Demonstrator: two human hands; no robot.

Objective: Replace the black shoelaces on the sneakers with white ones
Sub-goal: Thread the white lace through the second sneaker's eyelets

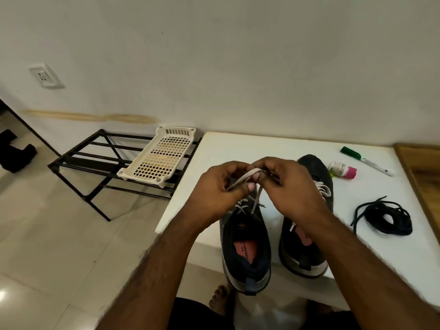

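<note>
Two dark sneakers stand on the white table [238,148], heels toward me. The left sneaker [246,246] carries a white lace [247,175] that rises from its top eyelets. My left hand [219,186] and my right hand [285,184] meet above this shoe, and both pinch loops of the white lace between thumb and fingers. The right sneaker [307,248] also shows white lacing, partly hidden behind my right forearm. A coiled bundle of black shoelaces [385,215] lies on the table right of the shoes.
A green marker [365,160] and a small bottle with a pink cap [342,169] lie at the back right of the table. Left of the table stands a black metal rack [100,160] holding a cream plastic tray [159,160]. My bare foot [221,298] is on the tiled floor.
</note>
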